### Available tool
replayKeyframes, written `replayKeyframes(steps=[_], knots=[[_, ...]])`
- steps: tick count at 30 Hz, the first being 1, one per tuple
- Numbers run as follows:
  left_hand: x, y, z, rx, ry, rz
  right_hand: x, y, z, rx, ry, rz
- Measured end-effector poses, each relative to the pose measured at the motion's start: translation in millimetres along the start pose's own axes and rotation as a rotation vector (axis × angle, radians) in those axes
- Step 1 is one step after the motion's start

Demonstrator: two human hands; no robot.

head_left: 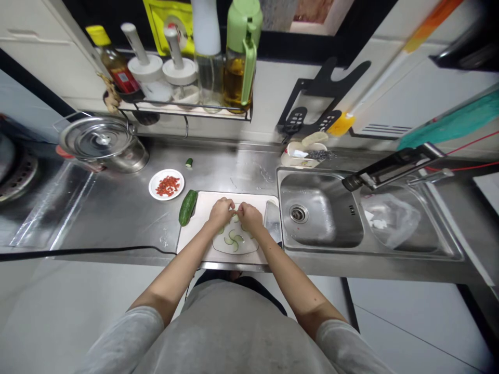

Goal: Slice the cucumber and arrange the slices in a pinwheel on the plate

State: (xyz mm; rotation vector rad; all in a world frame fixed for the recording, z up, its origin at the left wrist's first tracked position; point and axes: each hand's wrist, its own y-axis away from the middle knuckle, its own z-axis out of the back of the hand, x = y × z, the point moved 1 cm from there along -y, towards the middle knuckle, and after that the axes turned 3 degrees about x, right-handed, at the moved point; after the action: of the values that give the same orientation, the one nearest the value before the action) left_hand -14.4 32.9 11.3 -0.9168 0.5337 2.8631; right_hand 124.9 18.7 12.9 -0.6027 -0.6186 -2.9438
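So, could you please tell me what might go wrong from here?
The right hand could brush the knife lying at the cutting board's right side. The left hand might nudge the cucumber slices on the plate out of place. The green cucumber by the board's left edge might roll if bumped.

cucumber slices point(228, 240) body-side of fingers point(229, 204): pale green, darker-green edges | plate point(248, 245) under fingers: white, thin dark rim line | chopping board point(206, 201) beneath fingers: off-white | cucumber point(188, 208) left of fingers: dark green | saucer point(153, 187) farther left: white | diced bits point(168, 185): red | oil jug point(238, 58) beyond fingers: light-green top, amber oil point(234, 83)
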Motion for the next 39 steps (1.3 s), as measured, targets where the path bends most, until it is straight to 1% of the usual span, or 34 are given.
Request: replayKeyframes(steps=[6,9,11,14,16,17,19,21,24,27,29,32,34,36,39], knots=[[0,1,2.7,-0.036,0.052,-0.012,-3,0,3,-0.020,-0.032,0.010],[1,0,5.7,-0.084,0.157,-0.006,-5,0,5,-0.041,-0.065,0.015],[0,2,9.1,-0.132,0.329,0.018,-7,1,9,-0.074,-0.099,0.015],[-3,12,14.4,-0.164,0.790,0.108,-8,10,19,-0.143,-0.187,0.022],[-9,28,14.7,-0.140,1.110,0.189,-7,23,25,-0.193,-0.263,0.049],[-12,38,13.0,-0.106,1.223,0.216,-6,32,27,-0.209,-0.297,0.075],[-20,61,4.8,0.000,1.337,0.258,-1,53,29,-0.216,-0.347,0.139],[-26,87,-9.5,0.106,1.404,0.324,4,74,27,-0.147,-0.354,0.212],[-29,121,-34.9,0.201,1.458,0.434,10,101,19,-0.020,-0.284,0.265],[-28,146,-54.0,0.225,1.493,0.503,14,120,10,0.071,-0.150,0.275],[-28,156,-60.2,0.212,1.541,0.523,17,128,5,0.099,-0.063,0.276],[-30,164,-59.4,0.168,1.587,0.488,23,137,1,0.099,0.022,0.291],[-34,164,-53.9,0.131,1.608,0.455,27,140,0,0.088,0.059,0.328],[-38,163,-47.0,0.099,1.627,0.451,31,143,-1,0.066,0.093,0.374],[-43,161,-39.3,0.085,1.621,0.449,35,146,-2,0.017,0.144,0.413]])
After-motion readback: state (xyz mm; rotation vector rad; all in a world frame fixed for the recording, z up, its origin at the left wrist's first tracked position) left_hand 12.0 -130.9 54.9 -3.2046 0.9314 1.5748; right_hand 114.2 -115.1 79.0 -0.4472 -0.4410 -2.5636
